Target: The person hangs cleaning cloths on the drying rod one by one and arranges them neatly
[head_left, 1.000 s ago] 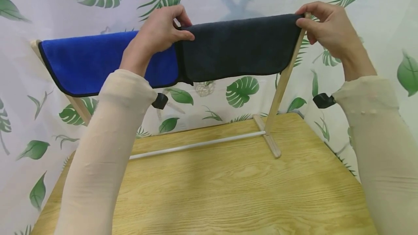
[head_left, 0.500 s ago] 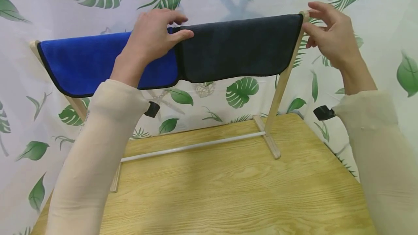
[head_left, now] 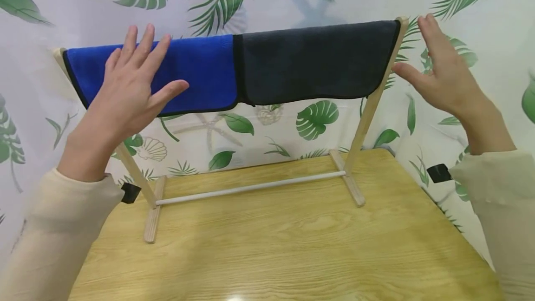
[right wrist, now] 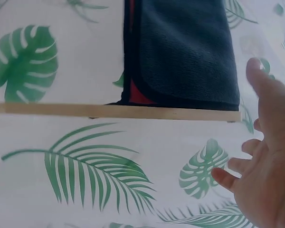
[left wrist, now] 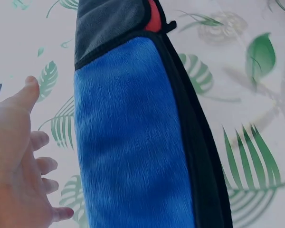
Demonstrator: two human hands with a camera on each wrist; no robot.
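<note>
A blue towel (head_left: 205, 71) and a dark grey towel (head_left: 317, 62), both edged in black, hang folded side by side over the top of a wooden rack (head_left: 363, 120). My left hand (head_left: 129, 82) is spread in front of the blue towel, overlapping it in the head view. In the left wrist view that hand lies to one side of the blue towel (left wrist: 133, 128), fingers off the cloth. My right hand (head_left: 451, 78) is extended beside the rack's right upright, holding nothing. The right wrist view shows the grey towel (right wrist: 187, 52) hanging next to the wooden upright (right wrist: 180, 113), with red showing under its edge.
The rack's feet stand on a wood-grain table (head_left: 292, 245), joined low down by a white rod (head_left: 251, 190). Behind rises a white backdrop (head_left: 267, 145) printed with green leaves. A small black device (head_left: 131, 193) sticks out at the left cuff, another (head_left: 439, 173) at the right.
Both hands have let go of the grey towel's top edge. The left hand has moved left across the blue towel; the right has drawn away to the right. The towels stay hanging.
</note>
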